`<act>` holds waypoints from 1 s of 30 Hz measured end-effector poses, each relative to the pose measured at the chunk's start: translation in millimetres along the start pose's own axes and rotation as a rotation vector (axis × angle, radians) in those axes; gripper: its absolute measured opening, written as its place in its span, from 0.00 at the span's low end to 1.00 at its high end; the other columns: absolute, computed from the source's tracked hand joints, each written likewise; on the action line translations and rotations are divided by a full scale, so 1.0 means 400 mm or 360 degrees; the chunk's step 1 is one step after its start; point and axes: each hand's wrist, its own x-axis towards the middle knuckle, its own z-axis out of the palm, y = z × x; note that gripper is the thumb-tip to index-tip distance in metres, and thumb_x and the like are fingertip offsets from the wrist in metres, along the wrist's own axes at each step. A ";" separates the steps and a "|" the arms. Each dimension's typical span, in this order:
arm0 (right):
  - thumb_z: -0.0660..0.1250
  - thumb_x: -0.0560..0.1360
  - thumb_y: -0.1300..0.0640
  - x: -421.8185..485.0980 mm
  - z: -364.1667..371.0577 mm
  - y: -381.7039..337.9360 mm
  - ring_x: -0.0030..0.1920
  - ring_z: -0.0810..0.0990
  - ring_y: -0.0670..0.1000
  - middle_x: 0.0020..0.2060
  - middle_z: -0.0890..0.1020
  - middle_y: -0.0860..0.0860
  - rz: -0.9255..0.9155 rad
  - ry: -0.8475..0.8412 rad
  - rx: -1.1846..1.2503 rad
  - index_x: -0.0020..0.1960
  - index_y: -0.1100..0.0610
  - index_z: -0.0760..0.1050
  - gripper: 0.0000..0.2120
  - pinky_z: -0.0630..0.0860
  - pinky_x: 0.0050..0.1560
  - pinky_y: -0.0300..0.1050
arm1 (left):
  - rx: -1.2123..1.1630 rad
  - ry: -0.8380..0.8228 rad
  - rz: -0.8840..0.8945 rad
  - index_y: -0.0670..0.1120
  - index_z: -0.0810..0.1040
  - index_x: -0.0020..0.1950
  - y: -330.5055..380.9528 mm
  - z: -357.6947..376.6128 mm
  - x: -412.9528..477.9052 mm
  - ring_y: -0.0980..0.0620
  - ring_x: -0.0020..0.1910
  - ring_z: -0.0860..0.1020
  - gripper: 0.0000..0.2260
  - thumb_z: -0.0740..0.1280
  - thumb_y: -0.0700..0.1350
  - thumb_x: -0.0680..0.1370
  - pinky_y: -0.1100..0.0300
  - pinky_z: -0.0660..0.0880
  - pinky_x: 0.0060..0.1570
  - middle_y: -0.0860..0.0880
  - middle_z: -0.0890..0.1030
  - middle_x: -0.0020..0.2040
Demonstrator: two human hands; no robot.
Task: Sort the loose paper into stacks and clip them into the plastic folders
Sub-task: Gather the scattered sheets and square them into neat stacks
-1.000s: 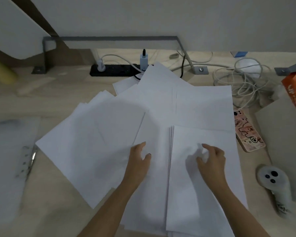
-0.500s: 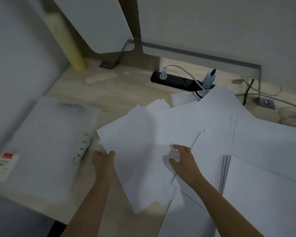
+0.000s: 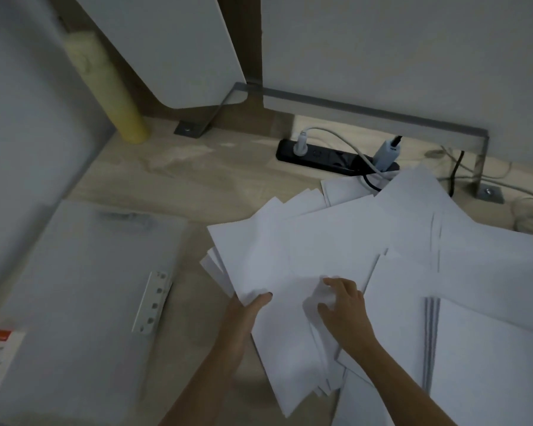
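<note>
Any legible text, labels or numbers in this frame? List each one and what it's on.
No text is legible.
The sticker on the plastic folder: red block with pale print, grey lines under it, all too blurred to read.
The loose paper: visible faces blank.
The power strip: no readable marking.

One frosted plastic folder lies left of my loose white paper sheets, too overlapped to count; one black power strip behind them.
</note>
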 end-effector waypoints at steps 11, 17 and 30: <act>0.80 0.52 0.59 -0.014 0.098 -0.018 0.44 0.82 0.63 0.46 0.80 0.65 -0.0154 0.0227 -0.0877 0.54 0.64 0.76 0.32 0.82 0.35 0.51 | 0.0161 0.0063 0.0075 0.45 0.78 0.48 -0.009 -0.018 0.007 0.46 0.47 0.78 0.04 0.64 0.39 0.77 0.52 0.74 0.51 0.45 0.81 0.46; 0.76 0.59 0.68 -0.016 0.096 -0.007 0.50 0.81 0.63 0.52 0.79 0.64 -0.0201 0.0271 -0.0662 0.56 0.63 0.72 0.27 0.82 0.40 0.49 | 0.0288 0.0413 0.0462 0.39 0.73 0.50 -0.014 -0.048 -0.007 0.60 0.42 0.72 0.07 0.65 0.36 0.73 0.67 0.67 0.36 0.48 0.68 0.55; 0.54 0.81 0.56 -0.073 0.097 -0.108 0.32 0.73 0.45 0.34 0.76 0.48 -0.0285 -0.0014 0.0453 0.47 0.56 0.69 0.08 0.68 0.33 0.35 | -0.0259 -0.0064 0.0150 0.43 0.77 0.59 0.014 -0.055 0.001 0.44 0.54 0.79 0.16 0.68 0.49 0.73 0.48 0.75 0.58 0.43 0.82 0.54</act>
